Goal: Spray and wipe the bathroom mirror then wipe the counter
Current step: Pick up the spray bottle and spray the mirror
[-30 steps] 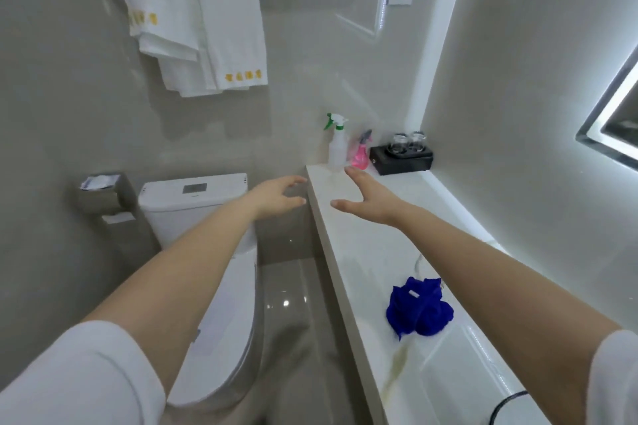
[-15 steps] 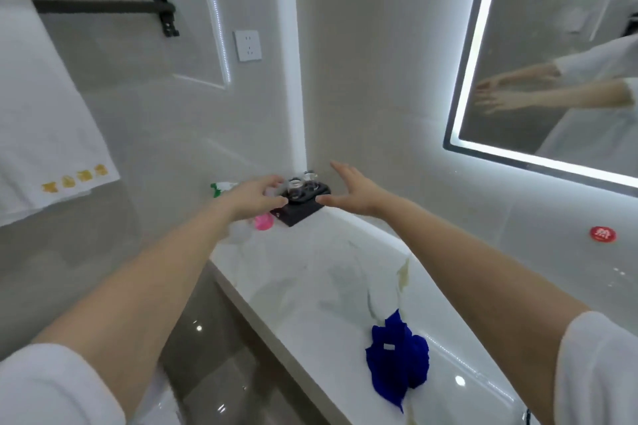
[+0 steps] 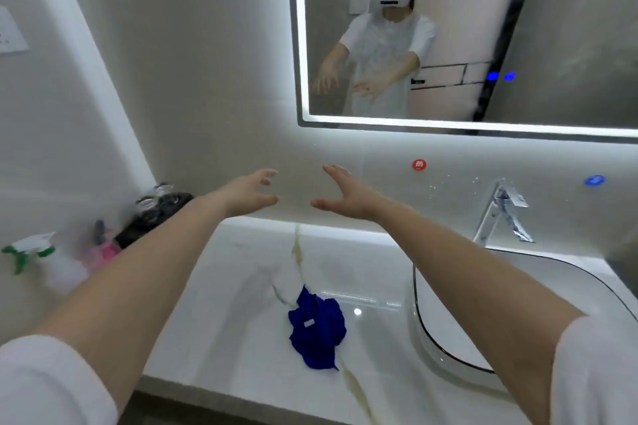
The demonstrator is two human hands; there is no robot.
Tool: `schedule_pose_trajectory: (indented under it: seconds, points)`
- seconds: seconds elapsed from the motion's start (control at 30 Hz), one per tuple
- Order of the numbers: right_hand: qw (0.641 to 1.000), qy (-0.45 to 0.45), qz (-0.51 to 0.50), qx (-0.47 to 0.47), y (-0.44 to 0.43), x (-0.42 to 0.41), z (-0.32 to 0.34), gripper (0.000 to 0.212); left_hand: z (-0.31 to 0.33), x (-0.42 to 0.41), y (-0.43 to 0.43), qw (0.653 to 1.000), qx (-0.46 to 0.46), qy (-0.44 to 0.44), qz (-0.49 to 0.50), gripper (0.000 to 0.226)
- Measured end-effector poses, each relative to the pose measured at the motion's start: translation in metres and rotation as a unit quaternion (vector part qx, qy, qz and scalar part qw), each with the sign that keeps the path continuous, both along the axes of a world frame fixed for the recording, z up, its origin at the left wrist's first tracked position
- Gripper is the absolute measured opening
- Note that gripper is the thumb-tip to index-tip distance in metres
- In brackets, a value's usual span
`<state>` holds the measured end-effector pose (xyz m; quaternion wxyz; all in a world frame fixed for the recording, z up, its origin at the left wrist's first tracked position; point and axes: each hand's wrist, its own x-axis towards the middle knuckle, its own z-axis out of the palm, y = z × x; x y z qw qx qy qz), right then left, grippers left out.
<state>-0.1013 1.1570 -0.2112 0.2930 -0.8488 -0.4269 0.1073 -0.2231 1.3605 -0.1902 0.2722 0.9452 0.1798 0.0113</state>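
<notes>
Both arms are held out over the white marble tabletop. The left hand and right hand are raised side by side before the wall below the lit mirror. The left hand's fingers are loosely curled and nothing is held in them; those of the right are spread, relaxed and likewise empty. A crumpled blue cloth is seen lying on the tabletop between the forearms, just left of the sink. The spray bottle, green-triggered and blurred, is placed at the far left end, beside a pink bottle and a black tray of glasses. A chrome faucet is mounted behind the sink. A whitish speckled film is seen on the mirror glass.
</notes>
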Motion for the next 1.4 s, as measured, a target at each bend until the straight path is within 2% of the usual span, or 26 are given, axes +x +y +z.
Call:
schedule_pose_trajectory:
  seconds: [0.33, 0.53, 0.7, 0.93, 1.17, 1.4]
  points:
    - [0.982, -0.014, -0.188, 0.018, -0.167, 0.06, 0.027, 0.087, 0.012, 0.121, -0.129, 0.985, -0.007, -0.01, -0.173, 0.06]
    - [0.976, -0.021, -0.217, 0.003, -0.222, 0.071, 0.035, 0.086, 0.018, 0.161, -0.189, 0.978, -0.001, -0.032, -0.207, 0.058]
    - [0.978, -0.023, -0.203, -0.042, -0.238, 0.085, 0.026, 0.086, 0.009, 0.159, -0.21, 0.979, -0.027, -0.019, -0.201, 0.057]
    - [0.99, -0.02, -0.125, -0.063, -0.179, 0.085, 0.015, 0.069, -0.001, 0.129, -0.159, 0.991, -0.007, 0.004, -0.131, 0.055]
    - [0.996, -0.028, -0.045, -0.066, -0.05, 0.069, 0.019, 0.063, 0.008, 0.087, -0.064, 0.997, 0.032, -0.012, -0.068, 0.052]
    - [0.997, -0.016, 0.019, -0.069, 0.098, 0.026, -0.005, 0.064, -0.01, 0.014, 0.074, 0.998, 0.035, 0.043, 0.012, 0.05]
